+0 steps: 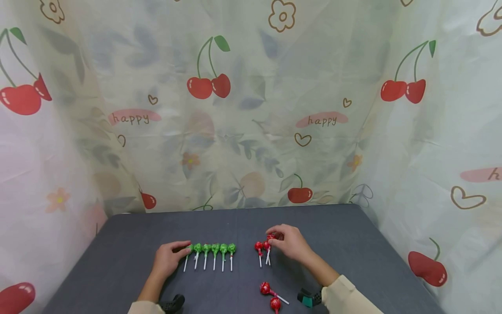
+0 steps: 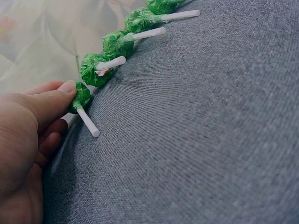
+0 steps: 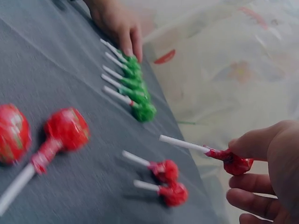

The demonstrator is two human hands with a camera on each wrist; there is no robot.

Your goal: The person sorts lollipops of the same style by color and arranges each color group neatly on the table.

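My left hand is at the left end of a row of several green-wrapped lollipops. Its thumb and fingers pinch the head of the endmost green lollipop, whose white stick points toward me. On the right, my right hand pinches a red-wrapped lollipop by its head, the stick sticking out past the thumb. Close beside that hand, two red lollipops lie side by side on the cloth, sticks toward me. Nearer to me are two more red lollipops, one with its stick slanting right.
Dark grey cloth covers the table. Behind it and on both sides hangs a pale curtain printed with cherries. Black bands are at both wrists.
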